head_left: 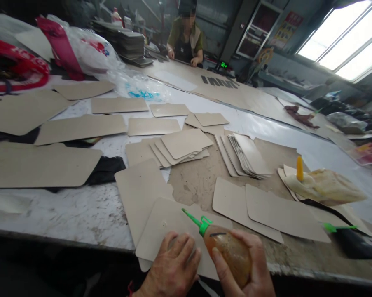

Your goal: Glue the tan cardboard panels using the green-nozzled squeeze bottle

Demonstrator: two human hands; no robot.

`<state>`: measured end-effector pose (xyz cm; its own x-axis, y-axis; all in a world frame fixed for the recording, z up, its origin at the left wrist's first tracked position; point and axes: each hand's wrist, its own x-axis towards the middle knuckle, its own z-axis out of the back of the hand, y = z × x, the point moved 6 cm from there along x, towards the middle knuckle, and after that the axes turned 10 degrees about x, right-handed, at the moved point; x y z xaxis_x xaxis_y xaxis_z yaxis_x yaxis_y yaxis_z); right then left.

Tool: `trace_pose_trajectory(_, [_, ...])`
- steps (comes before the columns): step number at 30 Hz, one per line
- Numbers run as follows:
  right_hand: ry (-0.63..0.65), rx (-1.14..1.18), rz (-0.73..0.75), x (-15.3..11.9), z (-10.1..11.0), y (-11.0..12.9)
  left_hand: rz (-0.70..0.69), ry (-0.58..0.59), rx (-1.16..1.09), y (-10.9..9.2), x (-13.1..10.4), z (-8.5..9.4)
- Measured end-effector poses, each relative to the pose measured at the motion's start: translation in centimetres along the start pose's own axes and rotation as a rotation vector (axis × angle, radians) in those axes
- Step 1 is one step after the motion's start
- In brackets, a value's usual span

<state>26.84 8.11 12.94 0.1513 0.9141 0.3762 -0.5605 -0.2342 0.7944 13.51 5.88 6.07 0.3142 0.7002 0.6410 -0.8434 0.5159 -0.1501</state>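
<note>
Two hands at the near edge of the table (65,214). Left hand (173,268) lies flat on a tan card (170,222), fingers slightly spread and pressing it down. Right hand (250,268) wraps around a glue bottle (229,253), amber-coloured, thumb on the near side and fingers curled round the far side. The bottle's green nozzle (193,219) tilts up and to the left, its tip over the same card, just above the left hand's fingers; whether the tip touches the card cannot be told.

That card overlaps a second tan card (139,189) lying beneath it to the left. Right of the hands, two more cards (275,212) overlap on a brown, stained sheet (198,179). Beyond them, a fanned stack of cards (244,154) and a looser pile (179,146). Farther right, a second glue bottle (323,185) with a yellow nozzle, lying on its side. Large cards (40,165) spread across the left of the table.

At the far end, another person (186,39) with both hands on the tabletop.
</note>
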Motion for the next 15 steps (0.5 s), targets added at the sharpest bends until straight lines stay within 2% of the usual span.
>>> trace_pose_trajectory(8, [0.179, 0.032, 0.127, 1.0, -4.1, 1.4, 0.082, -0.196, -0.038, 0.6, -0.1, 0.0])
trace_pose_trajectory(15, [0.246, 0.025, 0.177, 1.2, -5.7, 1.9, 0.143, -0.272, -0.096, 1.1, 0.1, 0.2])
